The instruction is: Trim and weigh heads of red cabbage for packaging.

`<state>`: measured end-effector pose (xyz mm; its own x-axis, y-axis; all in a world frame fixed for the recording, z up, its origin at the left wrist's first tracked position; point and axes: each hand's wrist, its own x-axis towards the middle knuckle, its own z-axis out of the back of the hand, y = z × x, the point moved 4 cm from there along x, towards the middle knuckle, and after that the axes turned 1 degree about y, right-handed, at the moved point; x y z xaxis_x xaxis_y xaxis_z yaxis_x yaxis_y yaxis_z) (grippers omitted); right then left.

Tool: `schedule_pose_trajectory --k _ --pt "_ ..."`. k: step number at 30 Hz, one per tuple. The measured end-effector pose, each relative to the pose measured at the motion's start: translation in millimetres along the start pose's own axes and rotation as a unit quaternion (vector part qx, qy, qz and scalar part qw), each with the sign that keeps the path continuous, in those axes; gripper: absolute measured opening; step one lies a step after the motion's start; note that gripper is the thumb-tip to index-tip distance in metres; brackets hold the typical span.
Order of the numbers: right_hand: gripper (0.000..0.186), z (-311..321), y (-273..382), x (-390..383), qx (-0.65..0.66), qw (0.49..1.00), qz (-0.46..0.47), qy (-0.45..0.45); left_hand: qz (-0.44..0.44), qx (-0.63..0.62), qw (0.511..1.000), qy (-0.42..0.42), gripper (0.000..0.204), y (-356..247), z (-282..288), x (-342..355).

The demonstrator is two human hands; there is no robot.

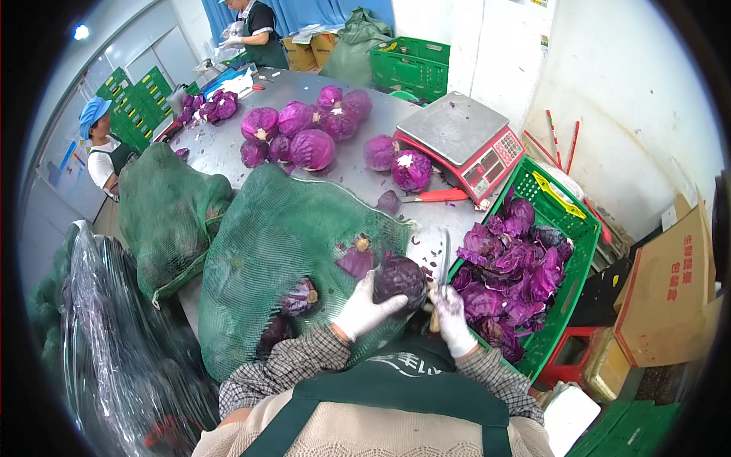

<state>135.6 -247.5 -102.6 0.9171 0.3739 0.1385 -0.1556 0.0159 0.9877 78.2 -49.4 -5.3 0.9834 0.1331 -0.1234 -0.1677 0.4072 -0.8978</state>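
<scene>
My left hand (365,311), in a white glove, grips a dark red cabbage (400,280) at the near edge of the metal table. In my gloved right hand (454,323) is a knife (445,264), its blade pointing up and away beside the cabbage. Left of my hands lies a big green mesh bag (263,236) with several red cabbages in and at its mouth, such as one with a cut stem (298,297). To the right, a green crate (562,346) holds loose purple cabbage leaves (502,278).
Trimmed red cabbages (312,149) stand mid-table, beside a red weighing scale (457,126). A red-handled knife (438,196) lies before it. Another mesh bag (171,221) is at the left. Two people (263,38) work at the far side. A cardboard box (666,282) stands right.
</scene>
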Motion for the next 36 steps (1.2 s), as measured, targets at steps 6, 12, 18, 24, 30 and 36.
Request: schedule_pose_trajectory --k 6,12,18,24,30,36 --pt "0.022 29.7 31.3 -4.0 0.302 0.932 -0.143 -0.139 -0.118 0.377 0.915 0.082 0.102 -54.6 -27.7 17.6" --pt "0.025 26.2 9.8 -10.8 0.325 0.919 -0.167 -0.15 -0.202 0.463 0.857 0.105 0.112 -73.6 -25.4 42.4" --pt "0.024 6.2 51.0 -13.2 0.27 0.949 -0.129 -0.098 -0.068 0.365 0.926 0.07 0.127 -34.4 -14.0 23.3" --pt "0.021 -23.8 90.0 -18.1 0.096 0.99 -0.052 0.093 -0.031 0.303 0.951 0.043 0.127 -39.3 12.4 36.9" --pt "0.02 2.5 61.9 -10.4 -0.171 0.985 -0.034 0.004 -0.032 0.329 0.942 0.053 0.12 -35.6 22.6 51.2" --pt "0.014 -14.1 76.4 -10.9 -0.341 0.939 0.037 0.015 -0.022 0.364 0.93 0.049 0.111 -37.7 19.4 59.8"
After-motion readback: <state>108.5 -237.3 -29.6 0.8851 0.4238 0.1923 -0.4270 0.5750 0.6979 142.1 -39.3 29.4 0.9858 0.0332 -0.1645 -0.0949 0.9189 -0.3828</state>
